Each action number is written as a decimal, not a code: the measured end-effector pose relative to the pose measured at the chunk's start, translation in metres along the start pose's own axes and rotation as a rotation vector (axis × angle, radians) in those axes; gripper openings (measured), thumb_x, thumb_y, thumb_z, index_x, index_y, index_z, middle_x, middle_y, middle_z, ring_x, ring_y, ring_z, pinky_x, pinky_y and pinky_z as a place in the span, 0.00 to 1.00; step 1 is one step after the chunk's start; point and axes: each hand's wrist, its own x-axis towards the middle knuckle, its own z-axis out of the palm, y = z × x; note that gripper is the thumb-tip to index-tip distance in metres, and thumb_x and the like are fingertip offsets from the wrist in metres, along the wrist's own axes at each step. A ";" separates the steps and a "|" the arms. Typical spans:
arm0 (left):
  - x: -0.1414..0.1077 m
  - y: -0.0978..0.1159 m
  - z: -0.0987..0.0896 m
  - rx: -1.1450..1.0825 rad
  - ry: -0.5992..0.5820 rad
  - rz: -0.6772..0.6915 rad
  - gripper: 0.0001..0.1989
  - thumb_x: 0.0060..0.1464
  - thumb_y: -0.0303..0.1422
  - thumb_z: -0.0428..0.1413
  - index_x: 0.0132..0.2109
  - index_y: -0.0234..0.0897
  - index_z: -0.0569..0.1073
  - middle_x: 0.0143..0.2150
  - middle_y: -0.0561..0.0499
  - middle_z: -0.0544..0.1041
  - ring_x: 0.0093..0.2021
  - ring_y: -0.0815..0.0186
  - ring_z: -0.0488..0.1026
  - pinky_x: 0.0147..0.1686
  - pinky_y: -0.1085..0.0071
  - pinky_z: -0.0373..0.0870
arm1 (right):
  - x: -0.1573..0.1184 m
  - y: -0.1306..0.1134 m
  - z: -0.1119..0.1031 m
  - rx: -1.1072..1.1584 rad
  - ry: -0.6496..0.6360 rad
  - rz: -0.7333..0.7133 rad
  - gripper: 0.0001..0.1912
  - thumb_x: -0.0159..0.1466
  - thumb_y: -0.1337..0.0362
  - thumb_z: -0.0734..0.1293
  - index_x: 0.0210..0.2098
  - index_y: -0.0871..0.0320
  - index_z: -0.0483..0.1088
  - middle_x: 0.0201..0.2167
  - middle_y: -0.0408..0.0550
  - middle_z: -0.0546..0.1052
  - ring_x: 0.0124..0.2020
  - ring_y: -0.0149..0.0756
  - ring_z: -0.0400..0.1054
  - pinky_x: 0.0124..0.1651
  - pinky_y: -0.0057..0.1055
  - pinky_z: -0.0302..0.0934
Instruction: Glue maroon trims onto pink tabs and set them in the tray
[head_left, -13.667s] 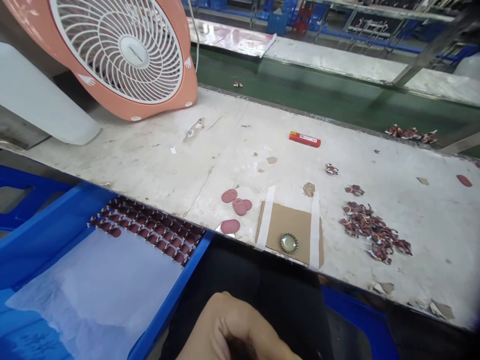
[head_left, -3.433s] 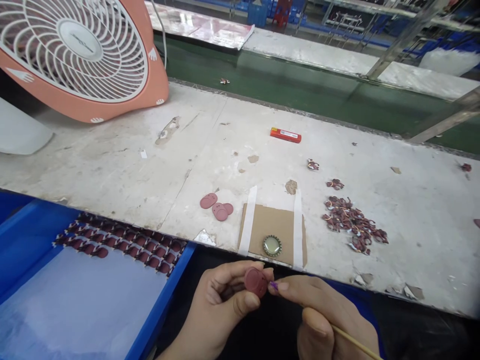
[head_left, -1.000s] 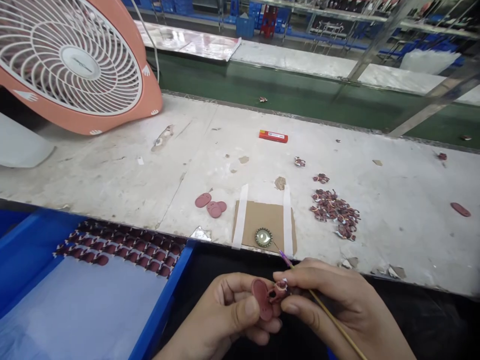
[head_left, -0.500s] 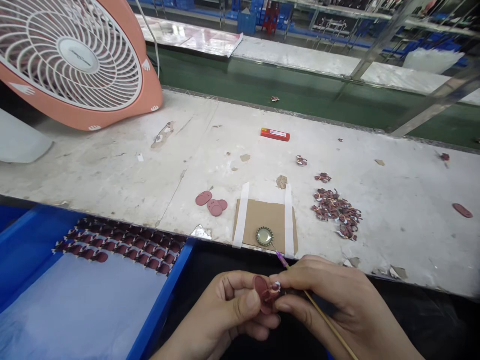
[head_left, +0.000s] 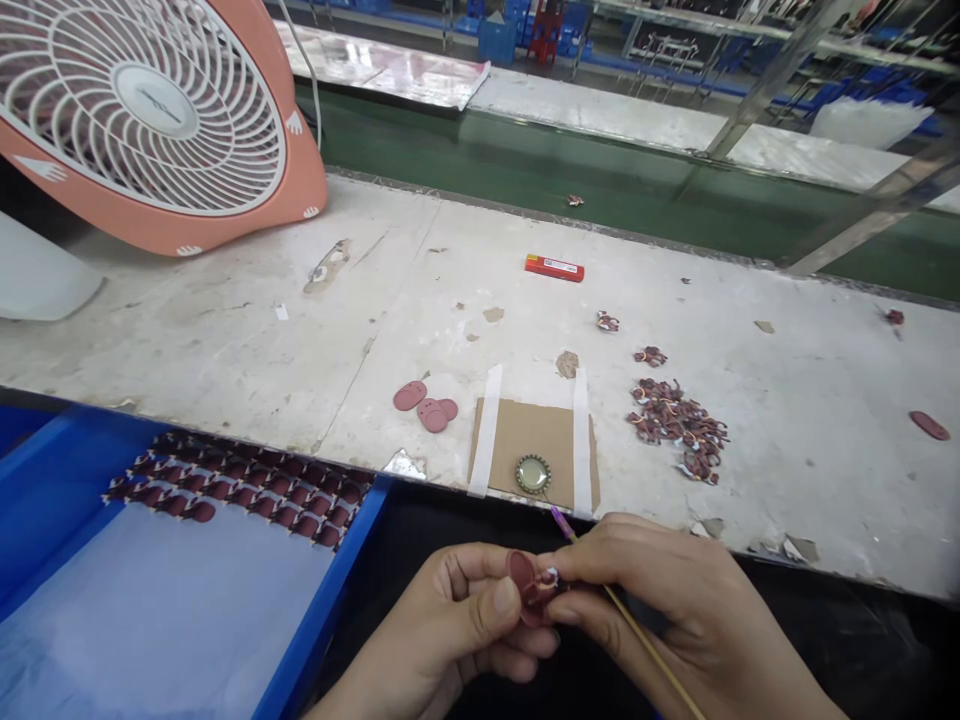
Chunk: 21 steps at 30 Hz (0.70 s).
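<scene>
My left hand [head_left: 450, 620] pinches a small maroon oval piece [head_left: 528, 588] between thumb and fingers, just below the table's front edge. A tiny wired part with a white speck sits on that piece. My right hand [head_left: 675, 600] meets it from the right, its fingers touching the piece and holding a thin wooden stick [head_left: 637, 625] with a purple tip. Past the hands, a bottle cap [head_left: 533, 474] lies on a taped cardboard square [head_left: 517, 440]. Several maroon ovals [head_left: 429, 412] lie to its left, and a heap of small wired maroon parts [head_left: 675, 425] lies to its right.
A blue tray [head_left: 322, 590] at lower left holds rows of maroon parts on a white sheet. A pink fan [head_left: 142, 110] stands at the far left of the scuffed white table [head_left: 225, 340]. A red box [head_left: 554, 268] lies towards the table's back edge.
Over the last second, both hands have stayed together around the piece, and the view has shifted only slightly. Compared with a few seconds ago, a small wired part now sits on the oval piece.
</scene>
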 end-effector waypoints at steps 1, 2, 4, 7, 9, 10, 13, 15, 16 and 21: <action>0.000 0.000 0.000 0.002 0.002 -0.002 0.15 0.40 0.40 0.74 0.34 0.36 0.84 0.27 0.53 0.84 0.27 0.73 0.80 0.28 0.82 0.75 | 0.000 0.000 0.000 -0.007 -0.008 -0.002 0.06 0.69 0.69 0.69 0.44 0.53 0.75 0.32 0.39 0.81 0.31 0.27 0.75 0.35 0.20 0.68; 0.000 0.000 -0.001 0.001 0.006 -0.004 0.15 0.41 0.40 0.74 0.34 0.36 0.84 0.27 0.53 0.84 0.27 0.73 0.80 0.28 0.82 0.75 | -0.001 0.000 0.000 -0.018 -0.015 -0.006 0.05 0.69 0.69 0.69 0.44 0.53 0.74 0.32 0.39 0.80 0.31 0.28 0.75 0.35 0.20 0.68; 0.000 0.000 0.000 -0.006 0.012 -0.008 0.15 0.41 0.40 0.74 0.34 0.36 0.84 0.28 0.53 0.84 0.27 0.73 0.80 0.28 0.82 0.75 | -0.002 0.001 0.001 -0.045 -0.029 -0.017 0.05 0.69 0.69 0.69 0.44 0.54 0.74 0.32 0.40 0.80 0.30 0.28 0.75 0.35 0.22 0.68; 0.000 0.000 0.001 -0.024 0.004 -0.012 0.15 0.41 0.40 0.74 0.34 0.36 0.84 0.28 0.54 0.84 0.27 0.74 0.80 0.28 0.83 0.75 | -0.003 0.002 0.002 -0.091 -0.037 -0.025 0.05 0.69 0.70 0.69 0.44 0.55 0.73 0.32 0.40 0.80 0.31 0.28 0.74 0.35 0.22 0.68; 0.001 -0.001 0.001 -0.035 -0.008 -0.016 0.15 0.41 0.39 0.74 0.34 0.35 0.84 0.28 0.54 0.84 0.27 0.75 0.80 0.28 0.83 0.75 | -0.003 0.003 0.003 -0.104 -0.033 -0.030 0.05 0.70 0.70 0.68 0.43 0.55 0.72 0.32 0.40 0.80 0.31 0.28 0.74 0.35 0.23 0.69; 0.001 -0.002 0.000 -0.040 -0.014 -0.019 0.14 0.42 0.39 0.73 0.34 0.35 0.84 0.27 0.53 0.83 0.27 0.75 0.80 0.28 0.83 0.75 | -0.003 0.002 0.003 -0.107 -0.027 -0.035 0.04 0.70 0.69 0.67 0.43 0.55 0.72 0.32 0.40 0.80 0.31 0.28 0.74 0.35 0.23 0.69; 0.004 -0.005 -0.003 -0.061 -0.046 -0.020 0.15 0.42 0.40 0.74 0.35 0.34 0.84 0.27 0.53 0.83 0.27 0.75 0.79 0.28 0.83 0.75 | -0.004 0.001 0.004 -0.105 -0.019 -0.032 0.03 0.71 0.69 0.67 0.43 0.55 0.72 0.32 0.40 0.79 0.31 0.28 0.74 0.36 0.23 0.68; 0.005 -0.005 -0.005 -0.076 -0.065 -0.020 0.16 0.41 0.41 0.74 0.34 0.34 0.84 0.27 0.53 0.83 0.26 0.75 0.79 0.27 0.83 0.75 | -0.005 -0.001 0.005 -0.104 -0.012 -0.029 0.03 0.70 0.70 0.67 0.42 0.56 0.72 0.32 0.41 0.79 0.31 0.28 0.73 0.36 0.23 0.68; 0.004 -0.005 -0.005 -0.082 -0.067 -0.026 0.16 0.41 0.40 0.74 0.34 0.34 0.84 0.27 0.52 0.83 0.26 0.75 0.79 0.27 0.83 0.75 | -0.005 -0.002 0.005 -0.106 -0.013 -0.031 0.04 0.70 0.71 0.67 0.42 0.57 0.72 0.31 0.41 0.79 0.31 0.28 0.72 0.36 0.23 0.68; -0.002 0.001 0.001 -0.094 -0.079 -0.074 0.14 0.42 0.38 0.73 0.33 0.34 0.84 0.26 0.53 0.83 0.27 0.75 0.79 0.28 0.83 0.74 | -0.006 -0.006 0.003 -0.163 -0.037 -0.063 0.04 0.71 0.71 0.65 0.43 0.58 0.72 0.29 0.42 0.78 0.29 0.28 0.72 0.36 0.22 0.69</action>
